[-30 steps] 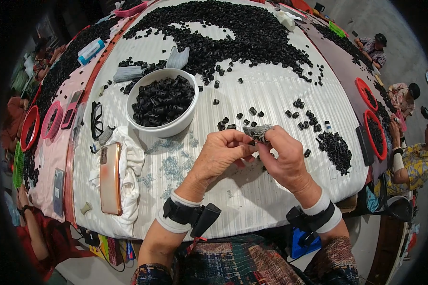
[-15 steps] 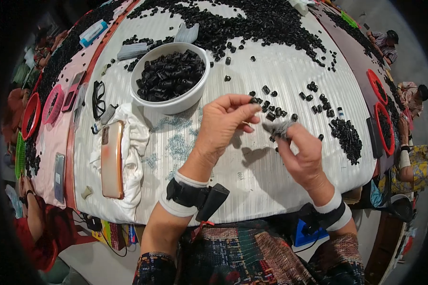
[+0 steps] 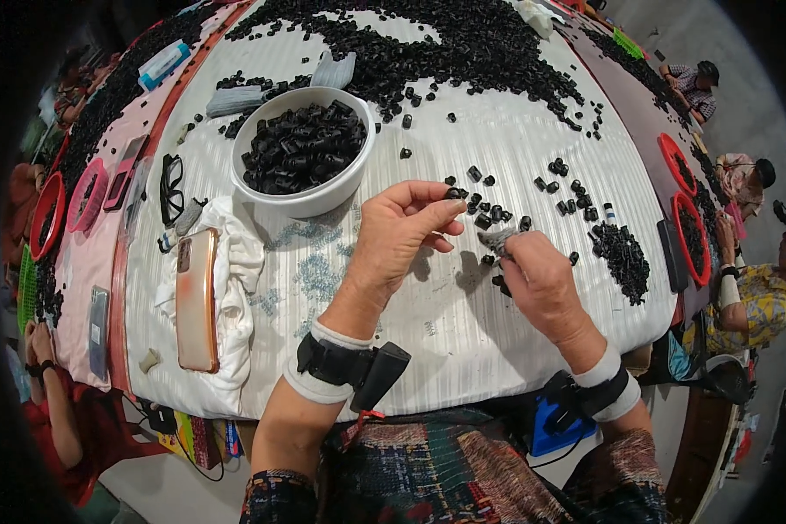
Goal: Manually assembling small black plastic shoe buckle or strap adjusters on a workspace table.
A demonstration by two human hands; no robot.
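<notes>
My left hand is closed in a pinch. Between its thumb and fingertips sits a small black plastic cylinder. My right hand is curled closed just to the right, with a grey knit finger cover at its fingertips; what those fingers grip, if anything, is hidden. Loose black cylinders lie on the white cloth right beyond both hands. Past my left hand stands a white bowl heaped with the same black parts. Small bluish metallic bits are scattered left of my left forearm.
A phone rests on a crumpled white cloth at left, near black glasses. Thin black pieces form a pile at right. A large heap of black parts covers the far side. Other people sit along both sides.
The whole view has shifted slightly, so the table appears a little further left and lower. Both hands keep nearly the same pose, the left still pinching the black cylinder.
</notes>
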